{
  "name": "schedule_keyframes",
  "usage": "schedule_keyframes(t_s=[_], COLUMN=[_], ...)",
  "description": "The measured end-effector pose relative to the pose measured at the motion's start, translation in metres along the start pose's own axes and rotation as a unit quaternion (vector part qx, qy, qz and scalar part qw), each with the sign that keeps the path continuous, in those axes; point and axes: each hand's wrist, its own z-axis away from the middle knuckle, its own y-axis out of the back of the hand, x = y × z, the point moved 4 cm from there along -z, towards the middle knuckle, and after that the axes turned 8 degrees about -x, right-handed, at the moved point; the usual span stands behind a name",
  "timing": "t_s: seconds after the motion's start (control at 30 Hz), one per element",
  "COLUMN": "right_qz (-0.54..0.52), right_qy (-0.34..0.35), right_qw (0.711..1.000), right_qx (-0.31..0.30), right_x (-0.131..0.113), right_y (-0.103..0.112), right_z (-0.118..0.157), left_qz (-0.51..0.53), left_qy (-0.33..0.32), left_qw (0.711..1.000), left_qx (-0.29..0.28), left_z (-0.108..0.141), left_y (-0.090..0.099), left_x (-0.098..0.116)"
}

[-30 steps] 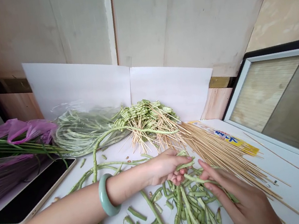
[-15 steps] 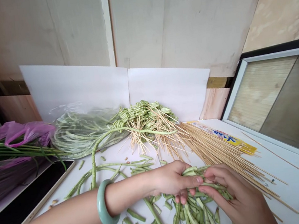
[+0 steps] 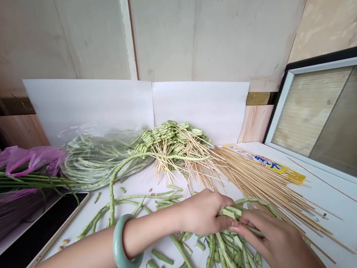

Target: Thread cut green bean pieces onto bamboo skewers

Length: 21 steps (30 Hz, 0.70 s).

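Note:
My left hand (image 3: 210, 212), below a forearm with a jade-green bangle (image 3: 123, 245), is closed on a small bunch of green beans (image 3: 232, 211). My right hand (image 3: 270, 232) pinches the same bunch from the right, its thumb and fingers meeting my left thumb. One long bean (image 3: 258, 200) loops out over the back of my right hand. Under both hands lies a heap of cut bean pieces (image 3: 237, 255) on the white table. Behind them, skewered bean bundles (image 3: 171, 132) are piled with their sticks pointing toward me.
Loose bamboo skewers (image 3: 267, 188) fan out on the right over a yellow wrapper (image 3: 288, 173). At left are a phone (image 3: 29, 237), a purple bag (image 3: 31, 158) of green stalks and a clear bag (image 3: 98, 159) of long beans. White boards (image 3: 201, 108) stand behind.
My hands have drawn closer together around the bean bunch. My left fingers have curled in, and my right hand has shifted slightly left and down.

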Motion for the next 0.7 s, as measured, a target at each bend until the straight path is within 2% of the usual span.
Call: schedule_keyframes(t_s=[0.1,0.2,0.3,0.4,0.5,0.57,0.63,0.7], right_qz=[-0.01,-0.085,-0.17,-0.249,-0.357,-0.441,-0.487,-0.481], right_qy=[0.038,0.09,0.097,0.068,0.023,-0.049,-0.154,-0.228], right_qw=[0.998,0.979,0.945,0.916,0.9,0.875,0.847,0.842], right_qx=[-0.055,-0.16,-0.262,-0.306,-0.25,-0.195,-0.144,-0.086], right_x=[-0.004,-0.015,-0.027,-0.032,-0.025,-0.014,0.0,0.013], right_y=[-0.009,-0.009,0.0,0.01,0.018,0.017,0.012,0.007], right_z=[0.001,-0.003,-0.008,-0.01,-0.01,-0.009,-0.007,-0.005], left_qz=[-0.158,-0.22,-0.133,-0.004,0.112,0.164,0.201,0.26], left_qy=[-0.021,-0.059,-0.101,-0.106,-0.11,-0.118,-0.106,-0.073], left_qw=[0.987,0.967,0.964,0.957,0.936,0.931,0.944,0.949], left_qx=[-0.029,-0.118,-0.206,-0.271,-0.316,-0.303,-0.241,-0.162], left_z=[0.003,0.006,0.008,0.009,0.013,0.015,0.014,0.01], left_y=[-0.001,-0.006,-0.007,-0.005,-0.004,-0.003,0.0,0.003], left_x=[0.011,0.017,0.019,0.022,0.029,0.033,0.029,0.02])
